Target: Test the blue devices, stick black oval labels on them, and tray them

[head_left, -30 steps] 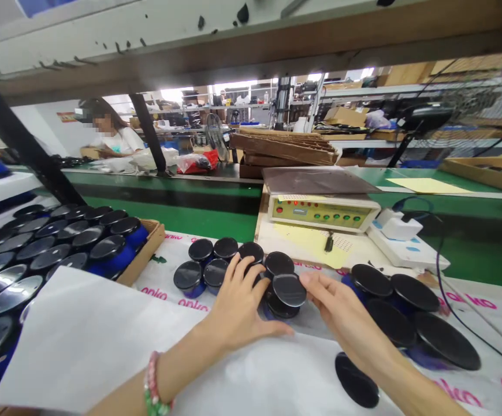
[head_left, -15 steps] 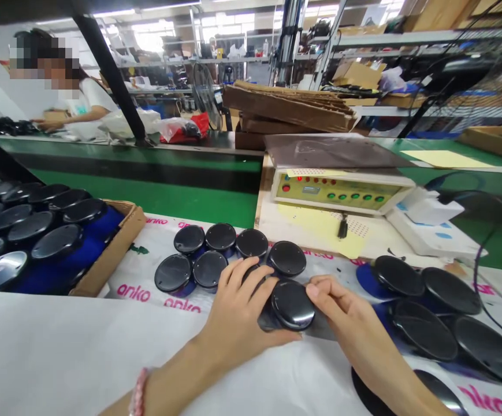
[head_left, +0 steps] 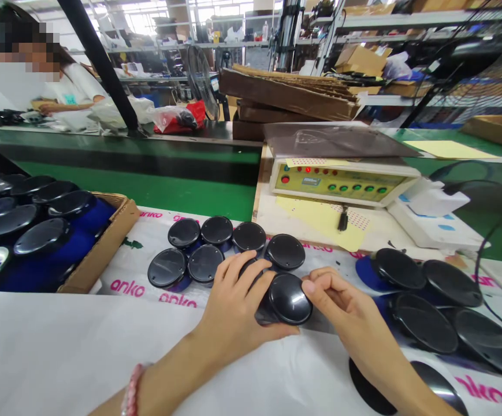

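Note:
A round black-topped container (head_left: 290, 299) stands on the covered table at the centre. My left hand (head_left: 237, 300) curls its fingers and thumb around the left side of it. At its right rim, my right hand (head_left: 335, 294) has thumb and fingers pinched together; anything between them is too small to make out. Several similar black-topped containers (head_left: 206, 263) stand in two rows behind and left of my left hand. More containers with blue bodies (head_left: 425, 322) are to the right of my right hand.
A cardboard box (head_left: 99, 248) full of such containers is at the left. Behind the hands sits a control unit (head_left: 346, 184) with buttons, beside a white block (head_left: 439, 222). Flattened cardboard (head_left: 289, 95) is stacked farther back. A person (head_left: 71, 86) works at the far left.
The whole view has shifted slightly, with the scene a little higher in it. Both hands keep nearly the same pose at the same container.

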Demonstrator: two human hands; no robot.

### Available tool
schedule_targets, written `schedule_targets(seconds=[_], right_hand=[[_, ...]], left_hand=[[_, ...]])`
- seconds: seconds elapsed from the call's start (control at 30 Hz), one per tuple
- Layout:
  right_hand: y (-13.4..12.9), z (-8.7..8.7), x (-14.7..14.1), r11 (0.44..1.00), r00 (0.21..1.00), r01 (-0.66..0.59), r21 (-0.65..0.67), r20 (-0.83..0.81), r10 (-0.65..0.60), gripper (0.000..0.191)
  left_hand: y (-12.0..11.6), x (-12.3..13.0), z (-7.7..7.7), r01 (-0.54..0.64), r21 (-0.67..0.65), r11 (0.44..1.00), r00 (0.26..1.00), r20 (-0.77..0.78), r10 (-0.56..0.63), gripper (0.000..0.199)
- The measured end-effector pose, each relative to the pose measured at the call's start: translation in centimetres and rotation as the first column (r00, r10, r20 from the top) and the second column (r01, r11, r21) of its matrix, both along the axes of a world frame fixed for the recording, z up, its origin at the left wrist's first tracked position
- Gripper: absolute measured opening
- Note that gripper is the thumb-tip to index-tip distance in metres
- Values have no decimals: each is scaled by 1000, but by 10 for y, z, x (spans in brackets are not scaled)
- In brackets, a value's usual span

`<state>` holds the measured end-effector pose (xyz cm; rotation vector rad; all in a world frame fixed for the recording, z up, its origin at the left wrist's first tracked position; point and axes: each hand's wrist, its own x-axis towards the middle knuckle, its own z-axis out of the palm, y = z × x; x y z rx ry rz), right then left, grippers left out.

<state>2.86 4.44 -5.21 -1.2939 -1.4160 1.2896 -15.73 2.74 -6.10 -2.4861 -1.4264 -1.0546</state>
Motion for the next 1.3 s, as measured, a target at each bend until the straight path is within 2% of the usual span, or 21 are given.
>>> schedule_targets(seconds=[0.33,0.53,0.83,1.13,1.23,1.3], right_hand=[[0,-2,-1,995,1000,6,100,27,-9,32],[1,-4,0,993,999,-16,118,37,11,28],[0,-9,3,973,978,-35,230,210,-14,22],[2,-6,3,961,967,-63,269,255,-8,23],[3,-2,4,940,932,-102,324,362,-24,25],[4,1,5,925,872,-143,351,487,-50,28]], left_hand=[[0,-1,1,-4,-10,1000,1000,-18,4,57],[0,0,2,2,-10,1000,1000,-21,-2,56],[0,0,1,10,-10,1000,1000,-9,-10,55],[1,0,1,7,14,1000,1000,-20,-6,53],[0,0,0,9,33,999,1000,-30,-8,53],[-2,1,0,-9,52,999,998,-64,13,55]])
